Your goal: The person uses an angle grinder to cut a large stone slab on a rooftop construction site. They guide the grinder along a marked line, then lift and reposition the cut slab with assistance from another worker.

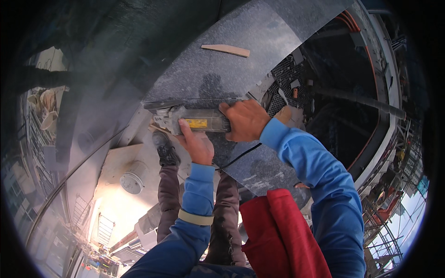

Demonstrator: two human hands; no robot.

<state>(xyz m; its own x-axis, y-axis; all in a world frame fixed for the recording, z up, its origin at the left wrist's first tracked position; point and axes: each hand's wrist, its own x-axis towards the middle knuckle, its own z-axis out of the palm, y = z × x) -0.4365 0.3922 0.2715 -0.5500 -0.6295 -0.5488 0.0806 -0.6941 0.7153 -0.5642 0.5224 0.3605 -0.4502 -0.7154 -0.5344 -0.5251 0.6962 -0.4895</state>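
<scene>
Far left, we note a dim stack of pale, blurred items (44, 109); too dark there to say what they are. Below them sits a round white plastic container (133, 178) on a pale dusty board (116, 162), apart from the work.

Moving in, our dark dusty shoe (165, 147) is planted near the slab's edge, seemingly to brace the stance while the tool runs.

Next, our left hand (197, 143) comes up from below in a blue sleeve and closes on the underside of the grey handheld angle grinder with a yellow label (194, 120), thumb lying over the label. This looks like the steadying grip that keeps the head level.

The grinder lies horizontal, its head to the left, pressed against the near edge of the large dark speckled stone slab (241, 60). Fine dust coats the stone around it.

Our right hand (245, 119) wraps the rear of the grinder body, fingers closed fully round it, likely the pushing and guiding hand. A black power cord (241, 156) trails from the tool down across the slab.

Higher up, a thin pale wooden offcut (225, 49) rests flat on the slab, well apart from the cut.

A red cloth (278, 231) hangs between our forearms. Far right, a black grid mat (289, 78) with small scraps lies beyond the slab.
</scene>
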